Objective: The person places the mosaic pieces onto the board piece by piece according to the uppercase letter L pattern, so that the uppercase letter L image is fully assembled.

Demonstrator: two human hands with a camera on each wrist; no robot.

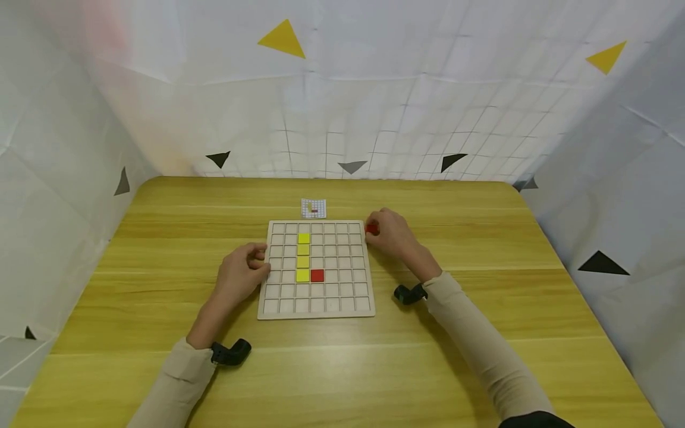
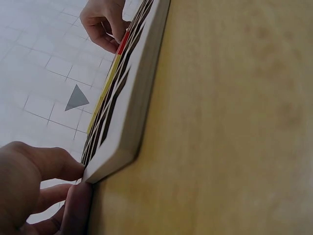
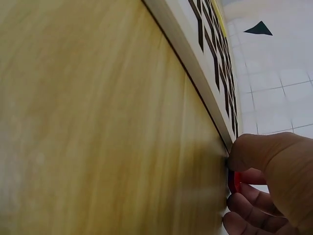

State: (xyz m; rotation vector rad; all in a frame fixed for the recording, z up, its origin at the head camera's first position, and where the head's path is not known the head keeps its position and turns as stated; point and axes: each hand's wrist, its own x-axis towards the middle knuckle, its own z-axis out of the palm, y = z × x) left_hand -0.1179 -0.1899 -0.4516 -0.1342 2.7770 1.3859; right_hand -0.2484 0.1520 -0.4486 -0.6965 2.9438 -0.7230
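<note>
A pale wooden grid board (image 1: 332, 306) lies flat on the table. Yellow square tiles (image 1: 303, 261) fill a vertical run of its cells, and one red tile (image 1: 317, 275) sits right of the lowest. Beside the board's far right edge, my right hand (image 1: 393, 233) pinches another red tile (image 1: 371, 228); in the right wrist view this tile (image 3: 235, 182) shows partly between thumb and fingers. My left hand (image 1: 238, 272) grips the board's left edge, thumb and curled fingers against it, as the left wrist view also has the hand (image 2: 39, 186).
Behind the board lies a small printed card (image 1: 313, 208) with a grid pattern and coloured cells. The wooden table (image 1: 321, 368) ends at white sheets (image 1: 364, 101) hung at the back and sides, marked with triangles. Each wrist wears a black camera (image 1: 231, 352).
</note>
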